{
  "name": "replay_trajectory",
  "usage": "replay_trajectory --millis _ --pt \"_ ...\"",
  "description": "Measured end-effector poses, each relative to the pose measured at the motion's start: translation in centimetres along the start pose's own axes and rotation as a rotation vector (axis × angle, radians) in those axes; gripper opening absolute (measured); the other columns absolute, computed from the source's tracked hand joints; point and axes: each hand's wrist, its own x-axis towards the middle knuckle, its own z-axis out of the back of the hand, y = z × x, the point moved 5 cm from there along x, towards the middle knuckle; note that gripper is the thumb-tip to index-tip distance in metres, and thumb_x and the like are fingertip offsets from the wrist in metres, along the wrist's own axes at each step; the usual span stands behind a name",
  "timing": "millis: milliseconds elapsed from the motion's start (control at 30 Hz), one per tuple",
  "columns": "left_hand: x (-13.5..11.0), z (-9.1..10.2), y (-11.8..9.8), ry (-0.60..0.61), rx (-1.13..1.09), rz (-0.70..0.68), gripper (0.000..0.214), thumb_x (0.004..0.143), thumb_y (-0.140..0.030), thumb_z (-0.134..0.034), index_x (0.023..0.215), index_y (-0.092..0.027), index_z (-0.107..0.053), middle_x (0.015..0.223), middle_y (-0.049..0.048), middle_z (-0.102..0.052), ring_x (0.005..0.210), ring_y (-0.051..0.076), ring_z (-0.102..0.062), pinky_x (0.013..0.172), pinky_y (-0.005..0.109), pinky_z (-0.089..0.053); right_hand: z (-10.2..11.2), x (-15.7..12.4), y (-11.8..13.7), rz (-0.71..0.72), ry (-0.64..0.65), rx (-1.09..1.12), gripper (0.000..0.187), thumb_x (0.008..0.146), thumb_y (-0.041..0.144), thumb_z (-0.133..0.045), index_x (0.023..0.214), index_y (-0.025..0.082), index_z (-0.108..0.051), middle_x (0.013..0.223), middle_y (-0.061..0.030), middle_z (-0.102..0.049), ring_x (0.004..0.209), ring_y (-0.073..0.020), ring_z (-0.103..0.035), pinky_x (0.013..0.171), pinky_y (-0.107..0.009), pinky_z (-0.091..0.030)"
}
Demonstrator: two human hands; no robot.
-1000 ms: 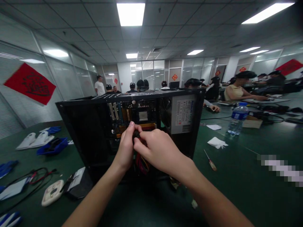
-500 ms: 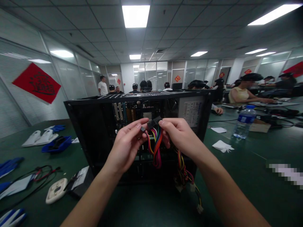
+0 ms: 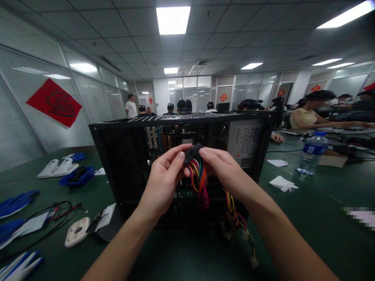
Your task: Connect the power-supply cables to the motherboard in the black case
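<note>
Both hands meet at a black multi-pin power connector point(image 3: 193, 153) in front of an open computer case point(image 3: 117, 164). My left hand point(image 3: 165, 175) pinches its left end between thumb and fingers. At the other end, my right hand point(image 3: 222, 166) grips the connector with thumb and fingertips. Coloured wires point(image 3: 202, 187) loop down from it. Inside the case I see expansion slots point(image 3: 152, 137), a fan point(image 3: 220, 134) and the power supply point(image 3: 244, 140) with its label. More cables with white plugs point(image 3: 231, 214) hang at the case's lower right.
To the left lie a blue tray point(image 3: 76, 177), gloves point(image 3: 19, 203), a cream round-cornered object point(image 3: 77, 232) and a black box point(image 3: 107, 224). A water bottle point(image 3: 312, 154) and crumpled tissue point(image 3: 283, 183) are on the right. Several people sit at tables behind.
A small end piece, held apart in my left hand before, now sits against the main connector, and my hands are closer together. The whole view has shifted slightly, moving the scene rightward.
</note>
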Motion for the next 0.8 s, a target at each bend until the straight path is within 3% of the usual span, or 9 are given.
replay_trajectory --millis 600,800 --pt "-0.24 0.32 0.45 0.006 0.093 -0.041 0.037 0.087 -0.042 -0.07 0.116 -0.019 -0.077 0.06 -0.0014 -0.057 0.057 0.011 -0.052 0.059 0.023 -0.045 -0.45 0.05 -0.12 -0.031 0.044 0.022 0.044 0.086 0.059 -0.067 0.089 0.015 -0.07 0.073 -0.0027 -0.067 0.058 -0.0116 -0.057 0.052 -0.023 -0.044" --pt "-0.53 0.23 -0.12 0.074 0.155 -0.087 0.044 0.086 -0.031 -0.068 0.128 -0.018 -0.071 0.071 0.0016 -0.066 0.067 0.013 -0.059 0.071 0.026 -0.052 -0.01 0.12 -0.67 -0.017 -0.008 0.096 0.042 0.088 0.057 -0.068 0.086 0.015 -0.069 0.07 -0.001 -0.064 0.057 -0.0105 -0.055 0.051 -0.022 -0.042"
